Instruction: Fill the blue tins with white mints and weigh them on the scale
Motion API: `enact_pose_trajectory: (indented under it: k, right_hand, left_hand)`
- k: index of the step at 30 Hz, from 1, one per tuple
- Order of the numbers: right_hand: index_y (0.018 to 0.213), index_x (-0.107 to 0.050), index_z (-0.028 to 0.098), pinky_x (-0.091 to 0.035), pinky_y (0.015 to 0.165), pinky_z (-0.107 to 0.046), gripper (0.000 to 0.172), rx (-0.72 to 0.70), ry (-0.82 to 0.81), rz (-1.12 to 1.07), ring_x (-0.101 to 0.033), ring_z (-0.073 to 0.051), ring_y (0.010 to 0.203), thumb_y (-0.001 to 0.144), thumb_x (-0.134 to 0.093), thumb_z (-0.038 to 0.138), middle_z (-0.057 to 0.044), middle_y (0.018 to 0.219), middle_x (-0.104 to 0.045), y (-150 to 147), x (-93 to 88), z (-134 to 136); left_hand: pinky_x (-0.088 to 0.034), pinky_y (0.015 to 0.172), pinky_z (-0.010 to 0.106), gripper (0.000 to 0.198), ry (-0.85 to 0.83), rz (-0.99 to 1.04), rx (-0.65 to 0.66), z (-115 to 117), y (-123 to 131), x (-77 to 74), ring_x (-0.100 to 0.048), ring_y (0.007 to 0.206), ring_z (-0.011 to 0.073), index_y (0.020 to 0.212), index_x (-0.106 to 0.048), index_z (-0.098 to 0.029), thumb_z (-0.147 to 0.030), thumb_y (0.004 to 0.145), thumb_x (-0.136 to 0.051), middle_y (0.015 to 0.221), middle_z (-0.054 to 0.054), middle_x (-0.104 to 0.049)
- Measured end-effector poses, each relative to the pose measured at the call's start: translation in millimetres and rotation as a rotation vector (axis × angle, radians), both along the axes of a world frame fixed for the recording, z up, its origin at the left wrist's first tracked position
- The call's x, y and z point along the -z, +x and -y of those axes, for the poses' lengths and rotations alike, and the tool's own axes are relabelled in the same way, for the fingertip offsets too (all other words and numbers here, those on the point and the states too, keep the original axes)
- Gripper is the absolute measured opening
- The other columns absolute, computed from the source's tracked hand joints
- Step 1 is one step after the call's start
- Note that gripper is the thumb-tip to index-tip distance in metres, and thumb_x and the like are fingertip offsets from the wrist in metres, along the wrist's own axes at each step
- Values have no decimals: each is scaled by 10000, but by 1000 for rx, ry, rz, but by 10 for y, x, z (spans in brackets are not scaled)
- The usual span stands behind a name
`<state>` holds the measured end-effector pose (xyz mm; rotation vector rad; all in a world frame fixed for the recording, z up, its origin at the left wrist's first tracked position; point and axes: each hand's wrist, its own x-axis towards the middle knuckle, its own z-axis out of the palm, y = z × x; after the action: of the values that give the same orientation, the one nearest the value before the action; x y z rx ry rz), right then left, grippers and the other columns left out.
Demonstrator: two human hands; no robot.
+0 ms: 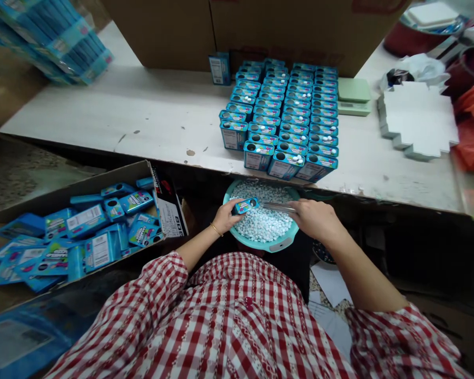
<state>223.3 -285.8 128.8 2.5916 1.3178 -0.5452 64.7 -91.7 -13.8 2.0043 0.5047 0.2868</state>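
Note:
My left hand (pixel 226 215) is closed around a small blue box (pixel 245 205), held over a teal basin (pixel 269 246) full of small white and pale blue candies (pixel 263 222). My right hand (pixel 315 218) grips a thin metal tool (pixel 278 207), likely a scoop or tongs, whose tip points at the box's round hole. The basin sits in my lap, just below the table's front edge. On the white table (pixel 150 116) above it stand several rows of the same blue boxes (pixel 284 113), upright with holes on top.
A cardboard carton (pixel 102 181) at my left holds several loose blue boxes. A big brown carton (pixel 260 26) stands at the table's back. A green scale (pixel 353 95), white foam pieces (pixel 418 118) and bags lie at the right. Wrapped blue packs (pixel 51 37) lie far left.

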Motion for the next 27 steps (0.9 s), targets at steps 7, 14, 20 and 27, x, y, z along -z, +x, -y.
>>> enact_pose_trajectory:
  k: [7, 14, 20, 27]
  right_hand:
    - [1163, -569, 209, -448, 793, -366, 327, 211, -98, -163, -610, -264, 969, 876, -423, 269, -133, 1116, -616, -45, 1090, 158]
    - [1171, -580, 268, -419, 893, -341, 337, 341, 98, -305, -552, -238, 1098, 859, -469, 334, -52, 1182, -613, -197, 1671, -180]
    - [1200, -572, 220, -432, 912, -319, 381, 346, 294, -439, -546, -205, 1115, 834, -512, 308, -39, 1203, -609, -54, 1746, 21]
    - [1127, -630, 210, -455, 890, -372, 372, 309, 573, -577, -614, -220, 981, 764, -564, 254, -43, 1044, -683, 176, 1432, 233]
  left_hand:
    - [-461, 895, 351, 478, -242, -20, -122, -114, 21, 234, -617, 922, 209, 1071, -558, -141, -396, 681, -664, 972, 61, -658]
    - [-454, 928, 344, 449, -446, -50, -131, 59, 275, 348, -601, 973, 202, 1038, -545, -138, -402, 689, -643, 1029, 79, -633]
    - [-460, 896, 366, 476, -474, 57, -146, -13, 123, 96, -611, 899, 190, 1014, -562, -132, -419, 654, -683, 977, 66, -645]
    - [-475, 821, 309, 457, -195, 111, -127, -214, -80, 30, -604, 821, 161, 1024, -563, -141, -376, 654, -693, 904, 37, -652]
